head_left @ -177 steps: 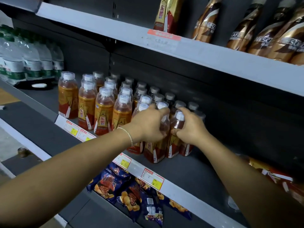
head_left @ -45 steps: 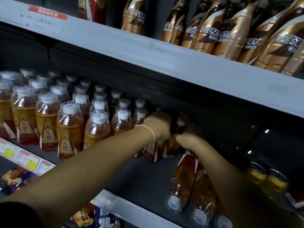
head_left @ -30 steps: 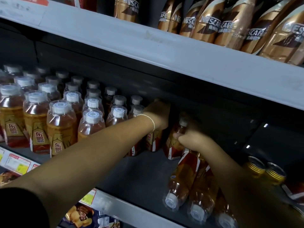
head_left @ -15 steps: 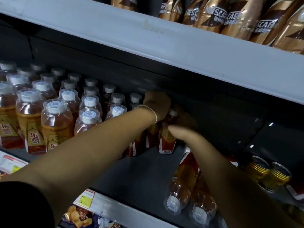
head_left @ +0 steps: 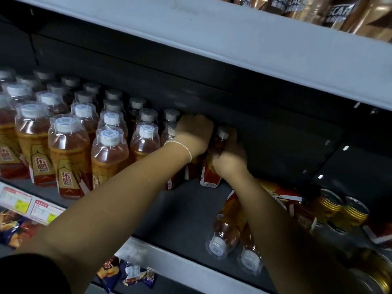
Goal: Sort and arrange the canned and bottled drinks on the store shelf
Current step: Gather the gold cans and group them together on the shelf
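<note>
Bottle upright, right hand fingers curled round it, left hand fingers hidden

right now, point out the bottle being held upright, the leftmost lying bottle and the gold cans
held bottle [head_left: 222,132], head view, on its cap
leftmost lying bottle [head_left: 216,248], head view, on its white cap
gold cans [head_left: 329,203], head view, on the left can's gold side
</note>
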`<action>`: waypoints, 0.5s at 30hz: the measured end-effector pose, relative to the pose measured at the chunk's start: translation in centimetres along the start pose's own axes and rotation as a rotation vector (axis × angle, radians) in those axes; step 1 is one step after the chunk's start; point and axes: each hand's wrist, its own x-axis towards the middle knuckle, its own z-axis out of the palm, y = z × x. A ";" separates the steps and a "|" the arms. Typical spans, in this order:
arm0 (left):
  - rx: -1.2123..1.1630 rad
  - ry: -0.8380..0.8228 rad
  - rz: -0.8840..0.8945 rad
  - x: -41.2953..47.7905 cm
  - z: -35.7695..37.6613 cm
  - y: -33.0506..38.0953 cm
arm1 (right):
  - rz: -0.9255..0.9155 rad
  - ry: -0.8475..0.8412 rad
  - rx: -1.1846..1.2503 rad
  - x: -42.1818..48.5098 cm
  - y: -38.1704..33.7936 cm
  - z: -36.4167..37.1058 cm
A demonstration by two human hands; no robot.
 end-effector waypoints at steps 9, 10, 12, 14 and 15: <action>0.093 -0.135 -0.178 -0.8 -1.4 3.7 | -0.068 -0.095 0.181 -2.5 3.2 -6.7; 0.096 -0.114 -0.196 -0.9 -1.8 5.0 | -0.045 -0.093 0.140 -2.9 4.2 -8.0; 0.111 -0.050 -0.151 -1.2 -2.5 8.2 | -0.020 -0.072 0.060 -3.8 6.9 -11.0; 0.125 -0.020 -0.083 -1.6 -3.5 11.8 | -0.016 -0.054 -0.013 -4.8 9.9 -14.2; 0.113 -0.015 -0.057 -1.7 -4.0 13.7 | -0.009 -0.048 -0.042 -5.3 11.4 -15.8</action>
